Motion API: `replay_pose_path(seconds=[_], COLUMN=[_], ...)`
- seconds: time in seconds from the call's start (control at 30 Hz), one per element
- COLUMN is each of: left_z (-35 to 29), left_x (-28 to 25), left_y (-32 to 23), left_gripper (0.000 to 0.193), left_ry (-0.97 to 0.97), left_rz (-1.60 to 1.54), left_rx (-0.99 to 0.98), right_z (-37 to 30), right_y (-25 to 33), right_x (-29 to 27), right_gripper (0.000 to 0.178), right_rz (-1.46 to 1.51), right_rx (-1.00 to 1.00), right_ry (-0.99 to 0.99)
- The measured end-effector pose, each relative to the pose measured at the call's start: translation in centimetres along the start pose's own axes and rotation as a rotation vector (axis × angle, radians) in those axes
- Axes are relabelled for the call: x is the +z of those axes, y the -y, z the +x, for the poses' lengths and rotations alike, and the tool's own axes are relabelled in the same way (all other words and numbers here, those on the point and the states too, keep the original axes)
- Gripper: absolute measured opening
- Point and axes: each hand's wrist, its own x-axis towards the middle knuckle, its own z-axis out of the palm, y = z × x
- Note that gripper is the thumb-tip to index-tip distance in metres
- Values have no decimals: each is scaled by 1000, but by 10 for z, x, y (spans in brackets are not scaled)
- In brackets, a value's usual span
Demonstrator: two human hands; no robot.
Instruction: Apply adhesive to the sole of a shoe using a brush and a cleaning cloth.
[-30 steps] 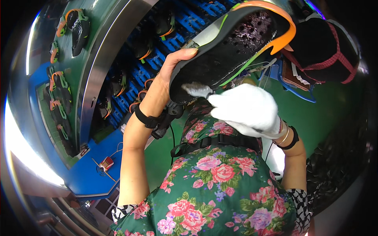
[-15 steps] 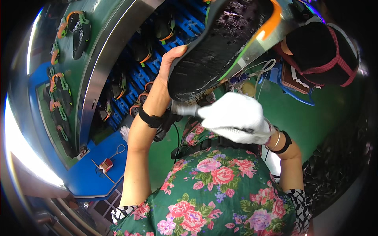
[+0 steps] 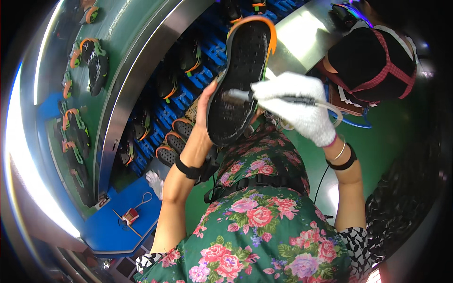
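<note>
A black shoe sole (image 3: pixel 239 66) with an orange and green rim is held up in front of me, its inner face toward me. My left hand (image 3: pixel 205 106) is closed round its lower left edge, and part of the fingers is hidden behind it. In a white glove, my right hand (image 3: pixel 299 104) grips a dark-handled brush (image 3: pixel 237 95) with a pale hose (image 3: pixel 336 113) looping from its rear end. The bristles lie against the sole's lower half, which looks wet and shiny.
Left, a green conveyor belt (image 3: pixel 123 45) with a metal edge carries several soles. Below it, a blue rack (image 3: pixel 181 99) holds more footwear. A red object (image 3: pixel 130 216) and a white glove (image 3: pixel 155 183) lie near the blue table (image 3: pixel 101 231). A co-worker (image 3: pixel 361 66) sits at the right.
The sole has come lower and farther from the camera, so all of it shows. My right hand has moved up, bringing the brush from below the sole onto its inner face.
</note>
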Motion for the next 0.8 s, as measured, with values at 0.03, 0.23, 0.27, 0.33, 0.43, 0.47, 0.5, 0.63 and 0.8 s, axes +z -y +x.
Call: replay_pose_path(seconds=[0.03, 0.23, 0.27, 0.33, 0.43, 0.47, 0.5, 0.63, 0.8], left_z=[-2, -1, -5, -41, -14, -19, -25, -47, -21], left_x=[0, -1, 3, -31, 6, 22, 11, 52, 95], left_y=[6, 22, 21, -8, 2, 4, -4, -29, -119], left_gripper=[73, 75, 74, 75, 85, 96, 109, 128, 131], left_ry=[84, 109, 66, -88, 78, 166, 162, 245, 616], left_rz=[130, 33, -49, -246, -131, -49, 87, 425, 268], left_rx=[-51, -61, 3, 196, 138, 137, 212, 355, 431], right_z=[10, 26, 18, -1, -16, -13, -11, -16, -30], right_y=[-3, -4, -7, 2, 43, 46, 48, 48, 19], right_x=[-6, -18, -5, 49, 12, 6, 1, -24, -16], right_gripper=[15, 19, 22, 20, 15, 14, 14, 11, 13], right_rz=[-90, -626, -673, -340, 189, 242, 296, 271, 268], right_rx=[-93, -506, -579, -431, -56, -107, -157, 76, 375], right_ry=[-41, -142, -125, 104, 267, 156, 45, -249, -310])
